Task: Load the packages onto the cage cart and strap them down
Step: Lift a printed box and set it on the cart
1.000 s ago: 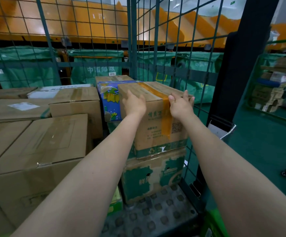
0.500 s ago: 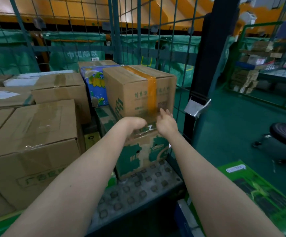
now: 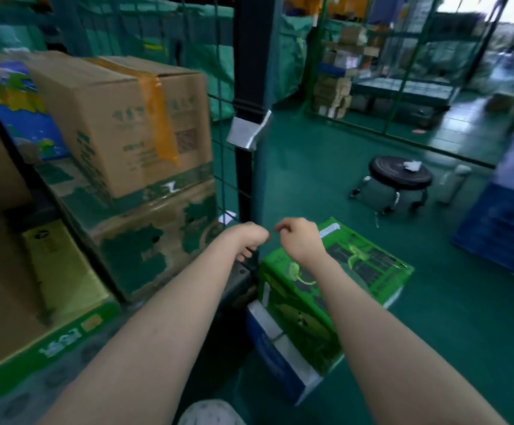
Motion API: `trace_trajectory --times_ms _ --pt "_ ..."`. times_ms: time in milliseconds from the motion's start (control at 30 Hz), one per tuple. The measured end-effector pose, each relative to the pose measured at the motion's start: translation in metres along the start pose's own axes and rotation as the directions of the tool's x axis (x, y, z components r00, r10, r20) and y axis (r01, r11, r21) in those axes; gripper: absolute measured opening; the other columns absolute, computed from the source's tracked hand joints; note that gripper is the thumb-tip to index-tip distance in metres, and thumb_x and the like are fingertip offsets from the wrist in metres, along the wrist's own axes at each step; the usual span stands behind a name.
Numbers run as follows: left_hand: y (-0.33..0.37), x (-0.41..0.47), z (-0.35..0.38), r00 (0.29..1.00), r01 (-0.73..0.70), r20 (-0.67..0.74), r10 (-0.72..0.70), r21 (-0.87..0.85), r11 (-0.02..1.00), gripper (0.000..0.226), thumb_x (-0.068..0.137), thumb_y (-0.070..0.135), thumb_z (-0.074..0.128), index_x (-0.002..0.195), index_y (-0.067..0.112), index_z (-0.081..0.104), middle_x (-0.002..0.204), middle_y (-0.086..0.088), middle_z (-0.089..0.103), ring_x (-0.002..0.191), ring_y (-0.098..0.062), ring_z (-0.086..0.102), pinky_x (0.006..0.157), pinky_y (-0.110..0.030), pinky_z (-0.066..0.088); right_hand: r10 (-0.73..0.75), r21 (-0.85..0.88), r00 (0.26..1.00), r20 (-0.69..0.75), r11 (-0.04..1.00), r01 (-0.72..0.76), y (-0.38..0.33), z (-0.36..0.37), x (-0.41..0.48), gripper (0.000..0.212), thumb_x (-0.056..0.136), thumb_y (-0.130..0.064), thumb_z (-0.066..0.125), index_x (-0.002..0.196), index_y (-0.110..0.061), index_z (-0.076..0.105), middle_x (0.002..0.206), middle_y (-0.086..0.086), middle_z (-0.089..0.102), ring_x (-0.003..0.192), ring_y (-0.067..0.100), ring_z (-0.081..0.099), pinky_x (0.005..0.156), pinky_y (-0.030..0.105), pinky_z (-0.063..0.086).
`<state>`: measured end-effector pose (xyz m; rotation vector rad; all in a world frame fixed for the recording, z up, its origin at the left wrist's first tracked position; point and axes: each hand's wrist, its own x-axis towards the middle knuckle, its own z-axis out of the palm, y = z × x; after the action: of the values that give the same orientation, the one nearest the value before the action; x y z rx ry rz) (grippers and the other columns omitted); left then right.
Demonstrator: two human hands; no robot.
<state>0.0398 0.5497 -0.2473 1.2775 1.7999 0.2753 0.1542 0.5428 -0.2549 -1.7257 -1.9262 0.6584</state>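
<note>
Head view, my left hand [image 3: 249, 237] by the cage cart [image 3: 65, 375], fingers curled under, grip I cannot tell, my right hand [image 3: 300, 239] loosely curled, empty, over green box [image 3: 357, 268].

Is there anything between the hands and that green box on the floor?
Nothing visible. The right hand hangs over the green box with only air between. The left hand is by the box's left edge, in front of the cart post, which stands off to the side, not between.
</note>
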Motion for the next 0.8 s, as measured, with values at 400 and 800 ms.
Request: trace_trajectory --times_ms 400,800 --pt "-0.018 0.051 0.081 0.989 -0.067 -0.134 0.067 0.009 0.998 0.067 0.096 0.034 0.047 0.146 -0.001 0.023 0.151 -0.019 0.028 0.137 -0.031 0.033 0.105 -0.03 0.031 0.559 -0.115 0.822 -0.108 0.814 -0.569 0.099 0.008 -0.031 0.069 0.089 -0.013 0.052 0.149 -0.011 0.017 0.155 0.021 0.006 0.144 0.038 0.003 0.113 0.057 0.012" --pt "-0.038 0.041 0.087 0.958 0.043 -0.282 -0.044 -0.008 0.999 0.095 0.08 0.057 0.063 0.145 0.0 0.023 0.149 -0.018 0.026 0.135 -0.032 0.034 0.104 -0.035 0.034 0.813 0.44 0.581 0.033 0.511 -0.739 0.108 0.009 -0.046 0.077 0.097 -0.035 0.046 0.146 0.006 0.003 0.148 0.02 0.028 0.128 0.034 0.042 0.101 0.04 0.039"
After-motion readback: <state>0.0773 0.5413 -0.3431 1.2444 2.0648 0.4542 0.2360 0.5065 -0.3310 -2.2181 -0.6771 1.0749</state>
